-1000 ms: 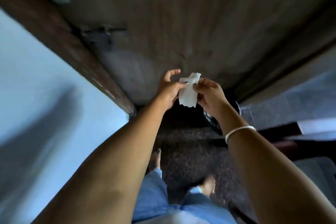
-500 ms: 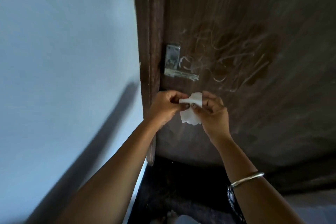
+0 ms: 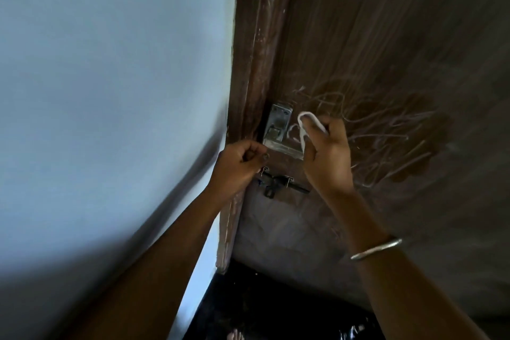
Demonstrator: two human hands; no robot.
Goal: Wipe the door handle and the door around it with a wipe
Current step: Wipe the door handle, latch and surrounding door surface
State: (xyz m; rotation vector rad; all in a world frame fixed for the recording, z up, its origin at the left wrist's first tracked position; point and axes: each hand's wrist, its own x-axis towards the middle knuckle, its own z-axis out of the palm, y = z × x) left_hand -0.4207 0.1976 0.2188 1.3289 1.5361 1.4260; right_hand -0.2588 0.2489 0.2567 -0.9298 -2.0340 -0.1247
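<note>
the white wipe (image 3: pixel 309 125) is pinched in the right hand (image 3: pixel 328 157), pressed against the brown door (image 3: pixel 386 36) just right of the metal door handle (image 3: pixel 278 130) plate. the left hand (image 3: pixel 238 165) is curled into a loose fist with nothing visible in it, touching the plate's lower left corner beside the door frame (image 3: pixel 256 63). a dark latch (image 3: pixel 278 183) sits below the handle, between both hands, and scribbled pale scratches (image 3: pixel 386 132) spread across the door to the right.

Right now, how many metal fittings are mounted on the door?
2: the silver door handle by the frame edge, beside the wipe, and a dark sliding latch just below it. Hands may hide more.
</note>
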